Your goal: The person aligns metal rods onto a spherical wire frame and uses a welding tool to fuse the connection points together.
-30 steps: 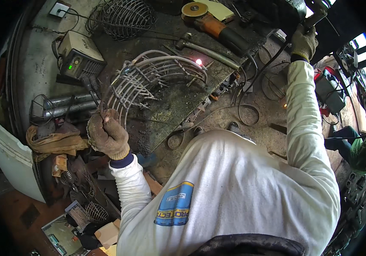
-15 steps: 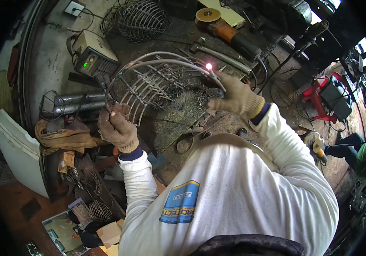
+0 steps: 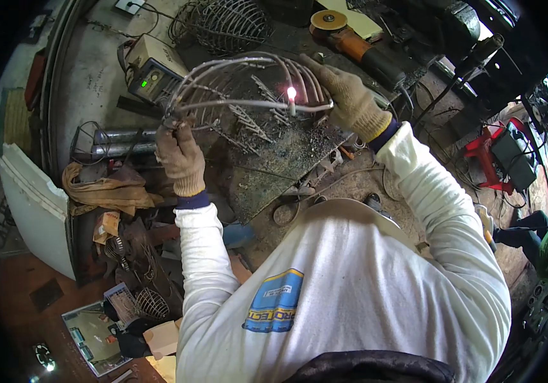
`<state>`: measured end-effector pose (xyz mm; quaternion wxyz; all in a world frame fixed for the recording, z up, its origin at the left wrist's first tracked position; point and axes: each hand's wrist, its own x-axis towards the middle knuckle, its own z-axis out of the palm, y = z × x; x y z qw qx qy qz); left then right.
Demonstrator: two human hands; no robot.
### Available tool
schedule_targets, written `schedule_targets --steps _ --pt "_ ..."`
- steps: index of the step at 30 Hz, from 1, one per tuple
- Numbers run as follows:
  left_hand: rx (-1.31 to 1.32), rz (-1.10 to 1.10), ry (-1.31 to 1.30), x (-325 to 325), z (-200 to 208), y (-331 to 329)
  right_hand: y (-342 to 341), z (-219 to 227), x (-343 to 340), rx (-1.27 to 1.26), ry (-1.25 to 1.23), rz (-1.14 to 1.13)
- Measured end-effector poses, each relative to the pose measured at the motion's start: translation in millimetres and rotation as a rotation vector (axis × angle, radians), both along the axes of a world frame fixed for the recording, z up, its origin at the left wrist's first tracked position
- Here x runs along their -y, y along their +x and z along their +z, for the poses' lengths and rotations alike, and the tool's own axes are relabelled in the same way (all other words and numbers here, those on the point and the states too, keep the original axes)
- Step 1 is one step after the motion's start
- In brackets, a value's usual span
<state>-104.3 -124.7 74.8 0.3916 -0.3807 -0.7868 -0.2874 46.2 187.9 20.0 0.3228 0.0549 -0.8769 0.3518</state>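
Note:
A round metal wire basket (image 3: pixel 248 103) is held up in front of me, tilted, with curved bars and a thick rim. Near its right side, a spot at the rim glows bright pinkish white on a short stub (image 3: pixel 292 108). My left hand (image 3: pixel 180 156), in a dirty knitted glove, is closed on the basket's left end. My right hand (image 3: pixel 349 96), gloved too, grips its right end; some of its fingers are partly hidden behind the bars. Several short ribbed rods (image 3: pixel 248 122) lie on the dark, debris-strewn metal worktop (image 3: pixel 255 185) beneath.
A welding machine (image 3: pixel 152 73) with a lit green display stands at the far left. Behind are another wire basket (image 3: pixel 232 29) and an orange angle grinder (image 3: pixel 354 46). Metal tubes (image 3: pixel 121 147) and cloth (image 3: pixel 105 191) lie left. A red stand (image 3: pixel 488 156) and another person's leg (image 3: pixel 526 233) are at right.
The basket has been turned and tilted, so its rim now faces me more. My right hand has shifted from beside the rim, thumb apart, to a grip on the basket's right end.

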Motion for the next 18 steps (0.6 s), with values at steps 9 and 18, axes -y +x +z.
schedule_targets --steps 9,18 --pt "0.018 0.070 -0.153 8 19 -28 -32 1 -9 -0.048 0.103 -0.011" --pt "0.059 0.007 -0.139 36 -10 -50 -68 -12 -7 -0.054 0.258 0.075"
